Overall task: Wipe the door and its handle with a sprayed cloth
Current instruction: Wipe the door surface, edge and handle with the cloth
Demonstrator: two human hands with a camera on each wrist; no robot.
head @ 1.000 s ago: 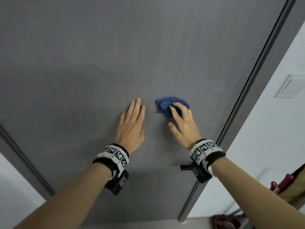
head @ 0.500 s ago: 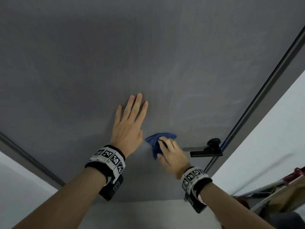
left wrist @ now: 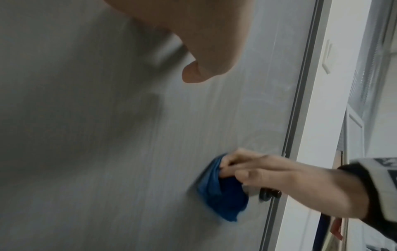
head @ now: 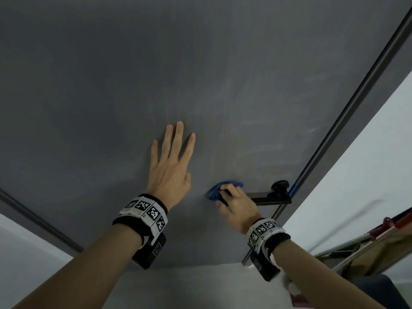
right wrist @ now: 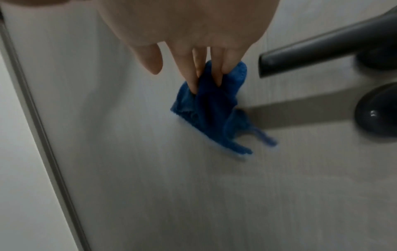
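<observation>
1 grey door point(head: 111, 85), white walls point(head: 334, 163).

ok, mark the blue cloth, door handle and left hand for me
blue cloth point(right wrist: 211, 108): right wrist view, on the bunched middle fold below the fingers.
door handle point(head: 270, 197): head view, on the black lever bar.
left hand point(head: 168, 172): head view, on the back of the hand, flat against the door.

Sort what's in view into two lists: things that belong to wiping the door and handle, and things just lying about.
Part of the job:
- grey door
- black lever handle
- blue cloth, pinched by the right hand against the door
- left hand, flat on the door

Just about:
- wall plate
- red-handled gear at lower right, too unclear to name
</observation>
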